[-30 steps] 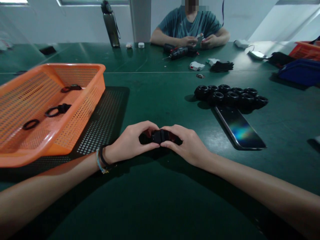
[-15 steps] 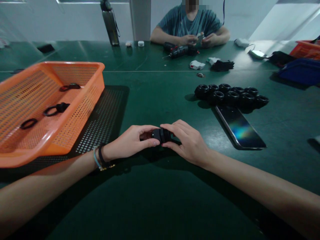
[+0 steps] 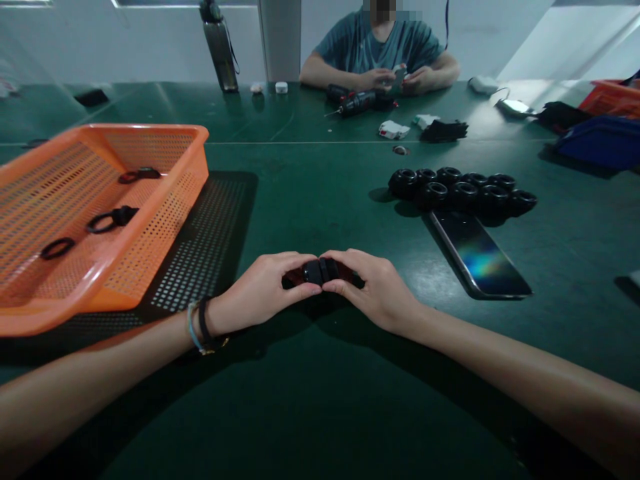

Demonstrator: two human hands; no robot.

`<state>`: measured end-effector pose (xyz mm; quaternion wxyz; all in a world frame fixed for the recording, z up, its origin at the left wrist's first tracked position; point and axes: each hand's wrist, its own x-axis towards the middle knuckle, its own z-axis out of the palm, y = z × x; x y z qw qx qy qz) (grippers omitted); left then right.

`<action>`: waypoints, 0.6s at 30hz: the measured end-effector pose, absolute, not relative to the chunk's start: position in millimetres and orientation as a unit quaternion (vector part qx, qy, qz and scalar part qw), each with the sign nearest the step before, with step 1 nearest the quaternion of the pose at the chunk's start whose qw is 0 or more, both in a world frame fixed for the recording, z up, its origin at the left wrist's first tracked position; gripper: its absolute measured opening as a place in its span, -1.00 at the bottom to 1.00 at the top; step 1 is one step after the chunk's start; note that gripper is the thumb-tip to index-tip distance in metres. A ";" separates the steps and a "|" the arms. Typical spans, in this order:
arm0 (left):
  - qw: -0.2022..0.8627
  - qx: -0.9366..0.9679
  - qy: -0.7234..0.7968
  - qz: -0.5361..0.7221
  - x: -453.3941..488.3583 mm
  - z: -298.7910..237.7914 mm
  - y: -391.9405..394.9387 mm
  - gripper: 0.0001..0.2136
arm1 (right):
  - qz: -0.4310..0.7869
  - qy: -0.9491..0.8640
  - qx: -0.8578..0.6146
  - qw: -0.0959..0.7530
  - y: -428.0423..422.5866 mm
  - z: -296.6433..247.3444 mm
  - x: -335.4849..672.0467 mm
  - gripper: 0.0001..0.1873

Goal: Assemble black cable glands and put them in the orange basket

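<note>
Head view, entry one: black fitting [image 3: 320, 271], held just above the green table [image 3: 320, 407], straight ahead of me. I read its long axis as running left to right, one end in each grip.

Left hand [image 3: 263, 293] — fingers and thumb closed on the left end. Right hand [image 3: 375, 290] closed on the right end, equally near.

Orange basket [image 3: 170, 213] near on the left. Phone [image 3: 480, 257] and the cluster of black round parts [image 3: 463, 190] lie well apart to the right. Bare table on the near side.

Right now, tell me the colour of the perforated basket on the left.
Orange basket, clearest in the head view.
</note>
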<state>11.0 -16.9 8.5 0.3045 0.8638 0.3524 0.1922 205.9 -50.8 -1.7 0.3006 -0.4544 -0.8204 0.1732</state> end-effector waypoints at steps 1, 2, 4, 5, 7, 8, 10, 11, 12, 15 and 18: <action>0.283 0.871 0.353 0.192 11.2 8.3 -17.2 -0.72 | 0.185 -0.814 -0.464 0.297 -50.7 -1.3 205.3 -0.81; 0.266 0.877 0.352 0.192 11.4 7.9 -17.6 -0.72 | 0.193 -0.809 -0.471 0.294 -50.7 -1.0 204.7 -0.81; 0.244 0.884 0.347 0.195 11.7 7.0 -18.5 -0.73 | 0.200 -0.802 -0.480 0.294 -50.6 -0.9 203.6 -0.80; 0.237 0.887 0.344 0.195 11.7 6.5 -19.0 -0.75 | 0.202 -0.799 -0.484 0.296 -50.7 -1.0 203.1 -0.80; 0.224 0.892 0.341 0.194 11.4 5.7 -20.0 -0.78 | 0.205 -0.793 -0.490 0.298 -50.9 -1.6 202.3 -0.80; 0.216 0.895 0.340 0.194 11.1 5.3 -20.4 -0.79 | 0.206 -0.790 -0.494 0.299 -51.0 -1.9 202.1 -0.80; 0.197 0.899 0.338 0.198 10.3 4.2 -21.3 -0.79 | 0.209 -0.786 -0.499 0.298 -51.2 -2.5 201.7 -0.81; 0.187 0.901 0.335 0.201 9.7 3.5 -21.7 -0.78 | 0.211 -0.784 -0.501 0.298 -51.3 -2.7 201.6 -0.81; 0.178 0.904 0.332 0.205 9.2 2.7 -22.0 -0.77 | 0.213 -0.783 -0.502 0.300 -51.4 -2.7 201.5 -0.81; 0.158 0.910 0.319 0.210 8.3 0.7 -22.3 -0.75 | 0.216 -0.780 -0.501 0.307 -51.7 -2.5 201.1 -0.81; 0.168 0.907 0.318 0.219 8.9 1.1 -21.4 -0.75 | 0.221 -0.778 -0.500 0.309 -51.7 -2.0 201.5 -0.81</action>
